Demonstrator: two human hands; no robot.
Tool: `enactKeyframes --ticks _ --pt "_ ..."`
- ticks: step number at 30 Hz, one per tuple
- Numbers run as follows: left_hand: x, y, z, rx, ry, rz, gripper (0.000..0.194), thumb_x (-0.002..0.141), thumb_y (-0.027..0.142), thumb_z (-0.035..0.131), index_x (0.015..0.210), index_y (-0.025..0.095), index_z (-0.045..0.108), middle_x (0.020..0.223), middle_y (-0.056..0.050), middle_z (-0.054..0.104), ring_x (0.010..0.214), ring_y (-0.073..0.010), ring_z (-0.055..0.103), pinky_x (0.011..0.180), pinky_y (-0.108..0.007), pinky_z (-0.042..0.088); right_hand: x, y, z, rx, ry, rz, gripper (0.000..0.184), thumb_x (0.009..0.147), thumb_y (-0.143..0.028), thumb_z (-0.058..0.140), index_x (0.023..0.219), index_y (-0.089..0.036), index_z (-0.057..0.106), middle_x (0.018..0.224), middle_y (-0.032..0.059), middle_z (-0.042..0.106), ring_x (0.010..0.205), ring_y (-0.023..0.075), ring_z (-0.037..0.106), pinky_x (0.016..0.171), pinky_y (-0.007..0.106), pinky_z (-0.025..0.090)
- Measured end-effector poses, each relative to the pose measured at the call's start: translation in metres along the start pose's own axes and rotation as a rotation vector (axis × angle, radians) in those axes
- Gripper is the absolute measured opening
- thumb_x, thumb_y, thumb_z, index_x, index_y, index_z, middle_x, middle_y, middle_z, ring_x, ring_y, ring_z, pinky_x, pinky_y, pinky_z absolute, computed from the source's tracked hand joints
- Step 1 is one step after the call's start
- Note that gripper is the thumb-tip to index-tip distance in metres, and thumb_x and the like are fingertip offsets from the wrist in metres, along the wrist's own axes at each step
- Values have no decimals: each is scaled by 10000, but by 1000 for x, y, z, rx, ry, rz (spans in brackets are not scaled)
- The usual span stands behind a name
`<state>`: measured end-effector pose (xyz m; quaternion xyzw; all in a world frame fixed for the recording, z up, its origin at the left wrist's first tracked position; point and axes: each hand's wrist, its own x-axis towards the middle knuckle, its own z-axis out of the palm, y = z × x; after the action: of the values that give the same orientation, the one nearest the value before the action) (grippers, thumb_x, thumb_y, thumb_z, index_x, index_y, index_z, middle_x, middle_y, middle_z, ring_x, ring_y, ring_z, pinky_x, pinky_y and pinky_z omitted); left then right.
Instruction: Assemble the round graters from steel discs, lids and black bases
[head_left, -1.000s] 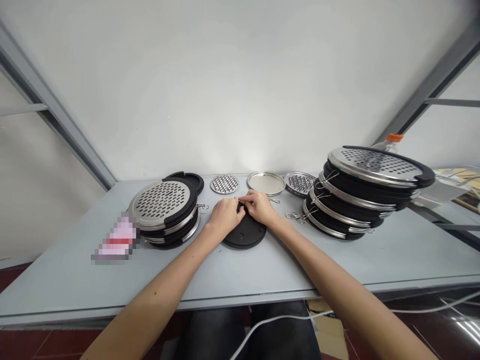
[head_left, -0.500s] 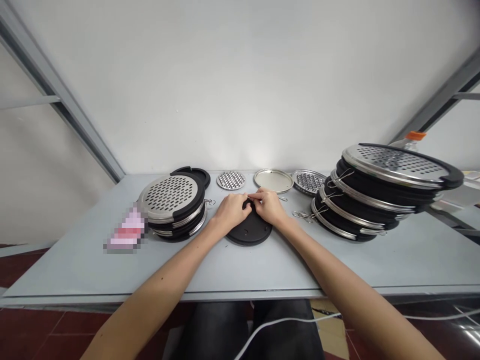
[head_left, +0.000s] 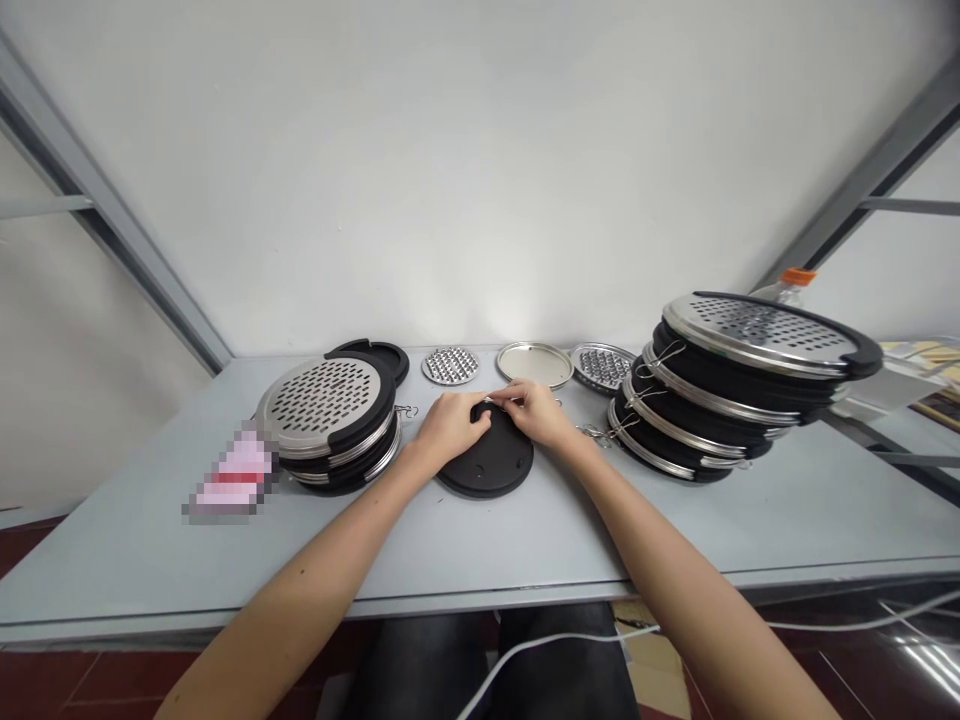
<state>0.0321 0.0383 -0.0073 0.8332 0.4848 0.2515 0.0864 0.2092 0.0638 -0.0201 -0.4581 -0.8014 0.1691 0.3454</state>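
Right hand (head_left: 531, 412): thumb and forefinger pinched closed on a small wire clip (head_left: 488, 400), at the upper edge of a round black disc (head_left: 487, 465) lying on the grey table (head_left: 135, 530). Left hand (head_left: 448, 425): fingers curled against the disc's rim; grip cannot be determined.

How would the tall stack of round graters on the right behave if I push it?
It would probably tip easily: the stack already leans, and its top grater overhangs the lower ones. The smooth steel rims suggest the layers may slide apart.
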Motion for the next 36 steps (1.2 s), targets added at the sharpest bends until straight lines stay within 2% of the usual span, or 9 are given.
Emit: enactKeyframes --ticks 5,10,14,19,23,30,36 --pt "-1 -1 2 23 42 -18 343 854 276 555 1176 171 604 1172 -100 650 1096 -252 598 939 -346 461 -1 1 -3 46 -16 42 236 834 -177 557 992 -170 732 970 94 719 834 193 661 758 291 517" --pt "-5 -2 0 28 19 31 401 908 402 490 1223 169 579 1354 -123 522 1297 -256 434 1074 -389 348 -3 3 -3 -3 -22 -17 251 871 -264 535 1023 -180 717 1014 96 707 841 201 659 767 311 524" --pt "-13 -1 -8 26 -70 64 522 935 502 397 1307 153 509 1456 -127 399 1375 -261 314 1121 -409 273 -5 3 -6 -38 -33 -64 257 885 -272 518 1028 -188 713 1008 92 706 843 201 652 774 314 512" --pt "-21 1 -17 49 -260 16 762 890 642 357 1445 122 302 1532 -149 226 1423 -307 162 1137 -442 212 -4 2 -9 -75 -88 -109 239 869 -252 534 1017 -195 714 966 76 711 836 192 646 756 289 499" --pt "-25 2 -19 87 -309 26 779 895 645 324 1471 128 233 1528 -148 241 1414 -305 198 1131 -446 211 -4 4 -10 -83 -98 -90 214 853 -231 543 972 -192 716 951 72 713 830 187 645 733 274 494" --pt "-31 5 -12 132 -182 10 650 915 497 385 1445 132 299 1489 -117 344 1373 -266 300 1113 -413 273 -3 7 -8 2 -113 -23 147 848 -238 549 891 -196 682 846 37 712 732 158 645 709 269 502" --pt "-36 6 -14 99 -223 -53 675 934 526 313 1458 104 258 1531 -153 227 1419 -300 179 1128 -469 213 -4 2 -5 -15 -6 -79 193 845 -224 563 1002 -179 667 939 66 684 756 157 618 725 286 499"
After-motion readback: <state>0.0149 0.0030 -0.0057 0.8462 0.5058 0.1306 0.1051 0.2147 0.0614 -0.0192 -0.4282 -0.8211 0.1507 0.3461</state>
